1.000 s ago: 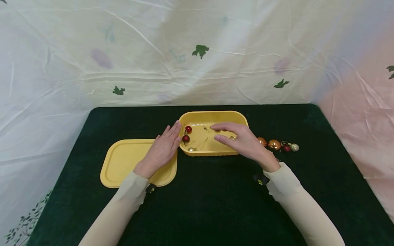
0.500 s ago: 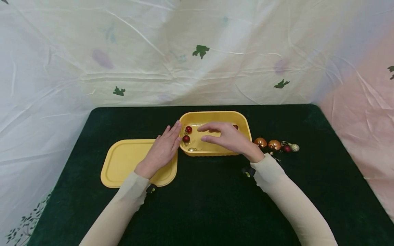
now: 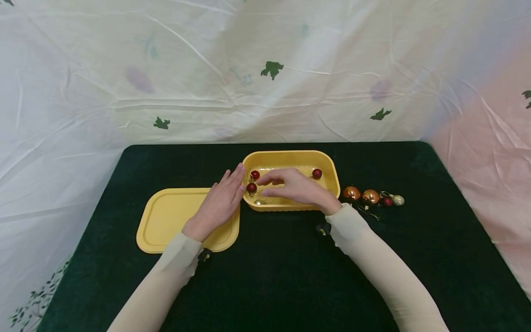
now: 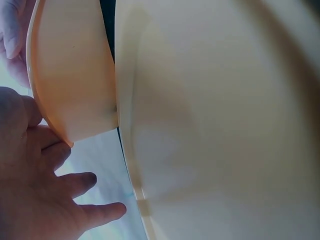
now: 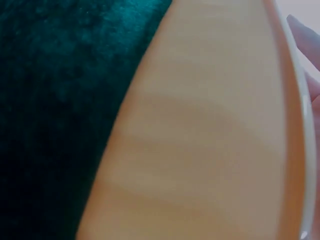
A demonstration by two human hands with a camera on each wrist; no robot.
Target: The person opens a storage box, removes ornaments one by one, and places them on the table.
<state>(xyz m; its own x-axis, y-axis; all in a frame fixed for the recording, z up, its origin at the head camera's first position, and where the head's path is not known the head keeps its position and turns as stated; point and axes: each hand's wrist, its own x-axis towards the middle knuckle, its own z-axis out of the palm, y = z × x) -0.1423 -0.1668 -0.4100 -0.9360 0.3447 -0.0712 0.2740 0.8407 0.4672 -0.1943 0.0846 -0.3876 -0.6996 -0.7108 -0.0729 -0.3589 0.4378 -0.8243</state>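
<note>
A yellow oblong box [image 3: 290, 207] holds small bauble ornaments. Two dark red baubles, a back one [image 3: 255, 175] and a front one [image 3: 251, 187], lie at its left end. Below them is a pale gold bauble [image 3: 259, 202]; a third red bauble [image 3: 317, 174] sits at the right end. My left hand [image 3: 221, 200] touches the box's left rim with fingers extended. Over the box, my right hand [image 3: 296, 186] has thumb and index finger apart, their tips just right of the front red bauble. Its other fingers are mostly hidden.
The yellow lid [image 3: 166, 221] lies flat at left, partly under my left arm. Right of the box sit copper baubles [image 3: 370, 197], a dark red bauble [image 3: 387, 201] and a glittery gold bauble [image 3: 398, 200]. A dark green cloth [image 3: 265, 276] covers the table.
My right hand has moved left across the box towards the left-end baubles, uncovering the red bauble at the right end. My left hand has stayed on the rim.
</note>
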